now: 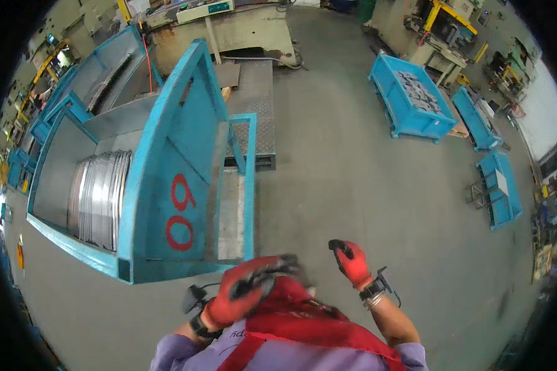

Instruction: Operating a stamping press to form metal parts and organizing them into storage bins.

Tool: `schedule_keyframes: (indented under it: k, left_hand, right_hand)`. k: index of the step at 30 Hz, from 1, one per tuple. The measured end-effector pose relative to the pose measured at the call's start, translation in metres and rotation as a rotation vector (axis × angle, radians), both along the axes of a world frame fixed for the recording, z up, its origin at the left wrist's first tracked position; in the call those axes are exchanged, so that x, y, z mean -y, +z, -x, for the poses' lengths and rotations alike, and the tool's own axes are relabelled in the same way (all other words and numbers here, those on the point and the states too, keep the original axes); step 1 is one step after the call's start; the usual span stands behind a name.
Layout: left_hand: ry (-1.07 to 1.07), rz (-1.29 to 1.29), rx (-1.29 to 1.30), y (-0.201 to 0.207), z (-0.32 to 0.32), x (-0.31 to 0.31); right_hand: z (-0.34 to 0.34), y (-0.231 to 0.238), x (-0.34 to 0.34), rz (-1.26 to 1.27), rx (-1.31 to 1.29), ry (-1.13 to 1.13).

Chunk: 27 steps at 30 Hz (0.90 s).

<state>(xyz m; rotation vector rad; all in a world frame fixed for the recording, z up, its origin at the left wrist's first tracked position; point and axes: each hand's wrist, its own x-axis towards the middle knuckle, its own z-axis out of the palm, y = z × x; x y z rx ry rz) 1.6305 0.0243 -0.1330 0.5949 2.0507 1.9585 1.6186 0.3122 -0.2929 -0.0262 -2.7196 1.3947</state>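
My left hand (244, 290), in a red glove with black fingers, is raised in front of the red apron (303, 331). Motion smears its fingertips, and I cannot make out anything held. Out to the right, my right hand (351, 264), gloved the same way, hangs over the grey floor. Its fingers are curled in, and nothing shows in them. Both wrists wear dark straps with small black devices. Nearest the left hand stands a large blue metal bin (195, 167) with red painted marks on its side. Thin metal sheets (102, 198) stand on edge, packed together inside it.
Behind the large bin lies a ridged metal platform (257, 99), below a worn machine base (229, 37). A blue crate (408, 127) of grey metal parts stands at the far right. Smaller blue bins (504, 195) line that side. Grey floor (328, 167) runs between.
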Motion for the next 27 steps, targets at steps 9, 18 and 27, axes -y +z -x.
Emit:
schedule_keyframes:
  k: [9,18,27]
  left_hand:
    - [0.035,-0.457,0.909,-0.183,0.108,-0.127]
    - [-0.068,0.353,0.103,-0.266,0.287,-0.184]
    - [0.339,0.230,0.811,-0.296,0.486,-0.218]
  right_hand:
    - [0.192,-0.050,-0.139,0.180,0.573,0.158]
    - [0.224,-0.209,-0.386,-0.269,0.564,0.316]
    - [0.345,-0.297,-0.509,-0.684,0.702,0.423]
